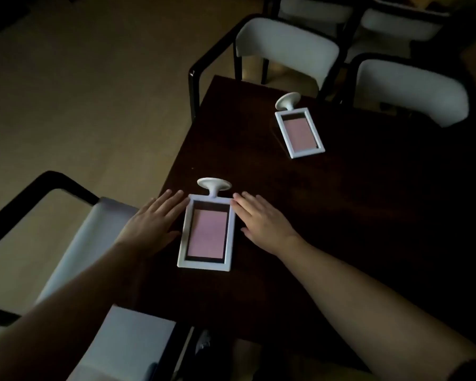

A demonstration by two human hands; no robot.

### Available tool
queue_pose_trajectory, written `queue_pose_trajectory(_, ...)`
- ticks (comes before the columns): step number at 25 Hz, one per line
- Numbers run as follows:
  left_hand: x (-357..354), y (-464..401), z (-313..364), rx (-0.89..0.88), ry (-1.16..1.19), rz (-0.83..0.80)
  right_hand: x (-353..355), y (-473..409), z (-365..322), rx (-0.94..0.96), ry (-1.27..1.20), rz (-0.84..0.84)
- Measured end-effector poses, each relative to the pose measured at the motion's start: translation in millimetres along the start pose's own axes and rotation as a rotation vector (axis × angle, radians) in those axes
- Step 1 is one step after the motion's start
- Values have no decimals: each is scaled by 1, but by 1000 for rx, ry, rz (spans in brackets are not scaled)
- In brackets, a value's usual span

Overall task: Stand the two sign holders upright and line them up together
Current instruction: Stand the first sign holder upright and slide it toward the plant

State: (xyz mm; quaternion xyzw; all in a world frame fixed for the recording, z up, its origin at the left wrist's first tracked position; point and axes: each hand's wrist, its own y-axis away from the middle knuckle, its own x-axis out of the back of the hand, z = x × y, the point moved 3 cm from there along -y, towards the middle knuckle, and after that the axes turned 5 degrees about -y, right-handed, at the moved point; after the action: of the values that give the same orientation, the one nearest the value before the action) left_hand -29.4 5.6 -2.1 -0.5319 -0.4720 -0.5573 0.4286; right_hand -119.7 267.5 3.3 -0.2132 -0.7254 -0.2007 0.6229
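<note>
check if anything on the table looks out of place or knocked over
Both sign holders lie flat on the table, bases pointing away: near sign holder between the left hand and right hand, far sign holder apart and angled differently.

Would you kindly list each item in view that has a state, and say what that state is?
Near sign holder: lying flat on the table, round base pointing away, pink insert facing up.
Far sign holder: lying flat, base towards the chairs.
Left hand: open, flat beside the near holder's left edge.
Right hand: open, flat beside its right edge.
</note>
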Motion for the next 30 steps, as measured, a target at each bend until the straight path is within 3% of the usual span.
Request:
queue_pose_trajectory(10,1,-5,3,-59,127,-4,-14,4,-16,20,-105,98)
queue_pose_trajectory(21,44,-32,-6,-82,372,-22,24,2,-15,-209,-615,328)
queue_pose_trajectory(30,57,-76,-2,35,583,70,42,-19,12,-449,-696,395)
